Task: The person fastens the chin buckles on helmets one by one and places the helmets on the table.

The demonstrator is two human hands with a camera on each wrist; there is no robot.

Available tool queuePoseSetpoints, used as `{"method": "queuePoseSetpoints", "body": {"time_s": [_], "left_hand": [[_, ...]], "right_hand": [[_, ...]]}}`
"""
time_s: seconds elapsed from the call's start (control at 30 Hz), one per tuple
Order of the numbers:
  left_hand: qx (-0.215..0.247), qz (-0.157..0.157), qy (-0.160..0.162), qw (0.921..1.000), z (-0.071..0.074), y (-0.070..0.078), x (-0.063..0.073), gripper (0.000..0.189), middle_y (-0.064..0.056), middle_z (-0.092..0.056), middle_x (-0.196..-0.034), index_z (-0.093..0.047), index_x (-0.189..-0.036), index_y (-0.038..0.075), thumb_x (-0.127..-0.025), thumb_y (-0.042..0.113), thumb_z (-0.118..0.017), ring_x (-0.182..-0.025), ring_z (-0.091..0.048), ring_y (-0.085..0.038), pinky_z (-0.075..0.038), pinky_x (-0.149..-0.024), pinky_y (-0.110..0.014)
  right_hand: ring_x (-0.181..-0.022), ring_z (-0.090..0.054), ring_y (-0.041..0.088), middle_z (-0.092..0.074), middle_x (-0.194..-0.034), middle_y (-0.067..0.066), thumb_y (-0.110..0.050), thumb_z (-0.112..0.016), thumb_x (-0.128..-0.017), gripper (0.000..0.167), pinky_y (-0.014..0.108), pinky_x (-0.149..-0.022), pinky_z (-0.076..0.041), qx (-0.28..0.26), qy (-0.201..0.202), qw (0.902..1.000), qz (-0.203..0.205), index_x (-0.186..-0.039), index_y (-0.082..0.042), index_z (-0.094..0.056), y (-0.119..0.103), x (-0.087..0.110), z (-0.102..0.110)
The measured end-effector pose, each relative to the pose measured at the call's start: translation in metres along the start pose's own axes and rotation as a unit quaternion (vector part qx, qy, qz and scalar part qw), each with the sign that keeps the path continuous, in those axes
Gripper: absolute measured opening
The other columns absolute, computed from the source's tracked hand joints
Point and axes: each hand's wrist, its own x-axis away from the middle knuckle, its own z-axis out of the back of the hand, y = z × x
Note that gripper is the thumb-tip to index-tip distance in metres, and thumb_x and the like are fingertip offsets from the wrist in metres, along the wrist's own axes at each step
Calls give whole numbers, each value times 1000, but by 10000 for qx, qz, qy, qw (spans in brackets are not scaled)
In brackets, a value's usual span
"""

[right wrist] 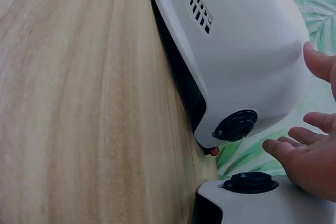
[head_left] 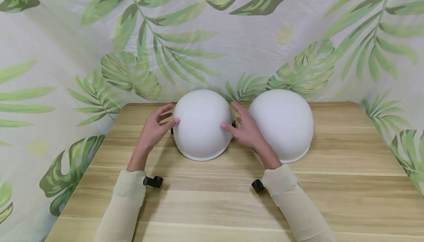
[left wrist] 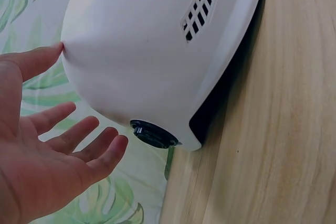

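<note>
Along the left side, a pale backdrop printed with green leaves hangs behind the table, whose light wood grain runs crosswise; its far edge meets the printed sheet. Left of centre, a beige sleeve with a black device at its cuff leads to the left hand, fingers spread wide, thumb tip at the shell of the left helmet. That white helmet sits dome up near the table's far edge, between the two hands, with a slotted vent and a black knob on its side (its hollow shows only as darkness, so I cannot tell what lies inside). Next comes the right hand, likewise wide, thumb tip at the same shell. Farthest right, just beside it, stands the right helmet, also white and dome up.
</note>
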Motion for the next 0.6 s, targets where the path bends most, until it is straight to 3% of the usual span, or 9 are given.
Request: {"method": "queuePoseSetpoints", "body": {"time_s": [0.27, 0.6], "left_hand": [[54, 171, -296, 9994, 1, -7, -2, 71, -13, -42, -168, -44, -162, 11, -102, 32, -74, -154, -43, -41, -44, -119, -63], [67, 207, -427, 9989, 2, -12, -3, 66, -12, -42, -168, -45, -161, 14, -103, 33, -71, -155, -42, -40, -44, -118, -63]], "right_hand": [[-163, -26, 36, -25, -176, 17, -24, -78, -99, 89, 56, -124, -40, -259, -96, 9996, -69, -168, -4, -26, 4, -3, -5], [-161, -32, 38, -31, -173, 20, -23, -77, -100, 85, 57, -125, -37, -432, -176, 9989, -106, -166, -2, -29, 5, -4, -7]]}}
